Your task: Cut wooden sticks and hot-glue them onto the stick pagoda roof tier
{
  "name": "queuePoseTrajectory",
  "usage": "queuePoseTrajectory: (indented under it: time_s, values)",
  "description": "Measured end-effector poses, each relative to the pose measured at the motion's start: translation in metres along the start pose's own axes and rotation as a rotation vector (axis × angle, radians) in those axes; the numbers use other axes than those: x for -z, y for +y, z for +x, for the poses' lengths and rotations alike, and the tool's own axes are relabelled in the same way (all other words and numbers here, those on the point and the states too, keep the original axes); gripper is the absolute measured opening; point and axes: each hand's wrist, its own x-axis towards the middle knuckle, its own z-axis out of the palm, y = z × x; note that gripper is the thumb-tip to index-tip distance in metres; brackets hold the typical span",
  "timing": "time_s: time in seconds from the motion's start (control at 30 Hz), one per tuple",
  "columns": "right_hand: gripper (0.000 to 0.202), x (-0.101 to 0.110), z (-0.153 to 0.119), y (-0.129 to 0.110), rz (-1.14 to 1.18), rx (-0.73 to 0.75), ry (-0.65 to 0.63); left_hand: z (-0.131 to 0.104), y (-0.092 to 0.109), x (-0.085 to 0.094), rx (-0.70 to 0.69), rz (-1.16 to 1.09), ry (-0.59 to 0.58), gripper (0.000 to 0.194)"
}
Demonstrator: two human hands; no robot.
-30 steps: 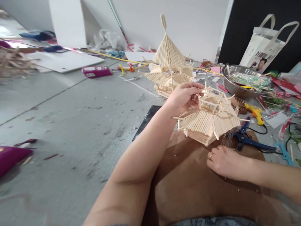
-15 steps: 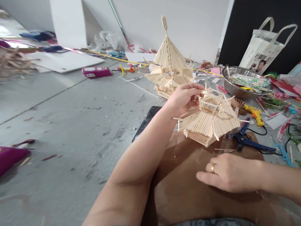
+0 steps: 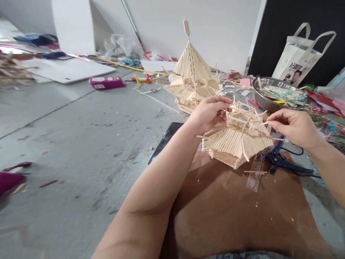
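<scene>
A roof-shaped model of thin wooden sticks (image 3: 229,144) is held above a brown sheet (image 3: 229,205). My left hand (image 3: 212,111) grips the upper left of its open frame, thumb and fingers closed. At the model's right side, my right hand (image 3: 292,126) pinches a short wooden stick (image 3: 261,125), whose tip reaches the frame; whether it touches is hard to tell. Behind stands a taller stick pagoda (image 3: 192,63) with a pointed top. Under the model's right edge lie a clear ruler (image 3: 253,183) with sticks across it and blue-handled cutters (image 3: 288,163).
At the back right a steel bowl (image 3: 269,104) holds many sticks, near a white tote bag (image 3: 303,59). A phone (image 3: 165,140) lies beside my left forearm. Farther left are a purple packet (image 3: 106,82) and a white board (image 3: 70,70). Scraps litter the grey floor.
My right hand has risen from over the brown sheet to the model's right side and now pinches a stick. My left hand keeps its grip. The view has shifted slightly.
</scene>
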Motion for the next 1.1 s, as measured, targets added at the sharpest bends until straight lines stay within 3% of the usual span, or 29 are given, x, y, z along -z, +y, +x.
queuePoseTrajectory:
  time_s: [0.17,0.37,0.6,0.77,0.83,0.97,1.1]
  values:
    - [0.007,0.005,-0.005,-0.007,-0.164,0.009,-0.113,-0.001,-0.001,0.000,-0.007,0.002,0.012,0.013]
    - [0.011,0.010,0.000,-0.008,0.076,0.024,0.082,0.000,-0.002,0.001,-0.006,-0.003,-0.001,0.012]
    - [0.011,0.005,0.012,0.007,-0.027,0.028,-0.103,-0.001,0.000,0.000,-0.004,0.005,0.019,0.014]
    - [0.031,0.009,0.014,-0.002,-0.143,0.072,-0.254,-0.002,0.001,-0.002,0.000,-0.001,0.030,0.014]
    - [0.028,0.012,0.015,-0.008,-0.221,0.061,-0.275,-0.002,0.001,-0.001,-0.004,0.000,0.025,0.014]
    - [0.012,0.016,0.021,-0.019,-0.131,0.019,-0.234,-0.001,0.001,0.000,0.003,0.007,0.006,0.013]
    - [0.011,0.012,0.031,-0.023,0.008,0.061,-0.169,-0.001,0.001,0.000,0.013,0.008,0.011,0.012]
